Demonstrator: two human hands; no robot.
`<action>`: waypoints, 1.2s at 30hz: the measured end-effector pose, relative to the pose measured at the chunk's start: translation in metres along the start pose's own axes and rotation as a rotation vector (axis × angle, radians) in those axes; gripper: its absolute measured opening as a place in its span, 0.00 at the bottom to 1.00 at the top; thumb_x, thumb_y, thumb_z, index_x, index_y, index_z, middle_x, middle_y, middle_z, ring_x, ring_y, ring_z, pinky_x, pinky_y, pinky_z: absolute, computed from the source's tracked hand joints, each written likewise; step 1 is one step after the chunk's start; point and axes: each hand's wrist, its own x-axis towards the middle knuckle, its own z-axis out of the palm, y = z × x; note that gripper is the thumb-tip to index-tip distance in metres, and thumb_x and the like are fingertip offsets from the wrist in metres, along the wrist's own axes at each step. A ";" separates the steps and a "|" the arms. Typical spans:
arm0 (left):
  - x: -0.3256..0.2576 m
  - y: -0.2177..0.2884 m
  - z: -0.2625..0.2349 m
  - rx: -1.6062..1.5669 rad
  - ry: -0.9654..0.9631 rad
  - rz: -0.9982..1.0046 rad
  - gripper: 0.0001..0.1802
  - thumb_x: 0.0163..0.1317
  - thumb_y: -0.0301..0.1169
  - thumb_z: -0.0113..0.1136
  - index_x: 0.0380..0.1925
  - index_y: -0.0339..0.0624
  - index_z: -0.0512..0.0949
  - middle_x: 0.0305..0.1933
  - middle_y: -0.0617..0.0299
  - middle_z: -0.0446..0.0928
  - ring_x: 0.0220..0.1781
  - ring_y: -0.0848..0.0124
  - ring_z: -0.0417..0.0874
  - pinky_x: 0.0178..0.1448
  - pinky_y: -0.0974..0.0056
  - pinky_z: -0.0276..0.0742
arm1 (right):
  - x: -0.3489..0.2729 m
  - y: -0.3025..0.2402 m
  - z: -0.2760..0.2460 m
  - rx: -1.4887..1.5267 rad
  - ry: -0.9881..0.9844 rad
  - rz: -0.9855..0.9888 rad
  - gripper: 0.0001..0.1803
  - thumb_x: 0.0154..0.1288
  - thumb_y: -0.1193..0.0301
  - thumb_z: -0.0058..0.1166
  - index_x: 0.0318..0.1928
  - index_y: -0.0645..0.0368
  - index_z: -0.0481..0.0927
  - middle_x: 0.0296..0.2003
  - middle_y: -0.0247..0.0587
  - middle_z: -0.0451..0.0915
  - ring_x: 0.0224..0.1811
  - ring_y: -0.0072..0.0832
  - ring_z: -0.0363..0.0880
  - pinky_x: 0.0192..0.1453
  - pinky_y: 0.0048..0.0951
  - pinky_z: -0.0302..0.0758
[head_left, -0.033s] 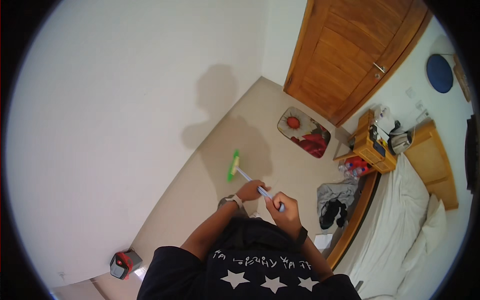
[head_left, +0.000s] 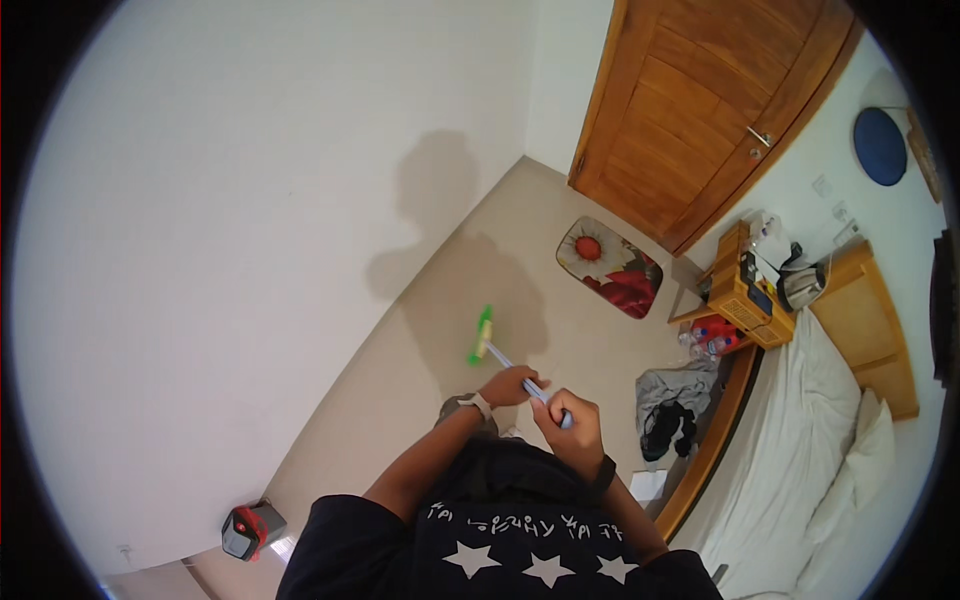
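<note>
Both my hands are closed around the pale blue pole of a long-handled floor mop [head_left: 500, 355]. Its narrow head is green with a yellow middle, slightly blurred, and lies on the beige floor near the wall. My left hand [head_left: 508, 385], below a light wristband, grips the pole lower down, nearer the head. At the top end, my right hand [head_left: 572, 425] wraps round the grip, with a dark band on that wrist. The pole slants from my body toward the far left.
A white wall [head_left: 220, 250] runs along the left. Ahead lie a flowered mat [head_left: 610, 268] and a wooden door [head_left: 700, 110]. At right stand a cluttered wooden table [head_left: 745, 300] and a bed [head_left: 770, 440], with grey and black cloth [head_left: 668, 405] beside it. A bin [head_left: 250, 530] stands lower left.
The mop head has shifted a little to the right, away from the wall. My hands have moved slightly right and nearer with the pole, still gripping it.
</note>
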 end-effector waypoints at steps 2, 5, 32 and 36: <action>0.005 -0.010 0.023 -0.165 -0.062 0.078 0.14 0.62 0.40 0.65 0.32 0.40 0.79 0.34 0.52 0.81 0.40 0.55 0.82 0.43 0.56 0.75 | 0.002 -0.010 -0.003 -0.089 -0.010 -0.107 0.22 0.63 0.77 0.63 0.19 0.58 0.63 0.15 0.33 0.63 0.18 0.18 0.57 0.23 0.25 0.60; 0.017 0.034 0.049 -0.354 -0.103 0.120 0.15 0.58 0.39 0.67 0.36 0.39 0.79 0.37 0.52 0.82 0.42 0.55 0.83 0.46 0.58 0.76 | 0.009 -0.007 -0.013 -0.217 0.027 -0.194 0.20 0.61 0.75 0.65 0.19 0.59 0.66 0.15 0.37 0.68 0.17 0.25 0.66 0.24 0.28 0.65; 0.111 -0.200 -0.033 0.006 -0.206 0.011 0.14 0.58 0.36 0.65 0.41 0.42 0.78 0.44 0.51 0.79 0.50 0.58 0.80 0.54 0.57 0.74 | 0.142 0.119 0.020 -0.151 -0.190 0.138 0.13 0.70 0.61 0.56 0.31 0.54 0.82 0.23 0.31 0.77 0.28 0.17 0.68 0.32 0.28 0.69; 0.123 -0.227 -0.064 -0.324 -0.207 -0.046 0.19 0.58 0.39 0.65 0.46 0.42 0.76 0.48 0.52 0.78 0.53 0.58 0.79 0.57 0.55 0.73 | 0.168 0.131 0.020 -0.086 -0.252 0.192 0.13 0.70 0.61 0.55 0.39 0.60 0.80 0.33 0.37 0.78 0.36 0.26 0.74 0.41 0.32 0.74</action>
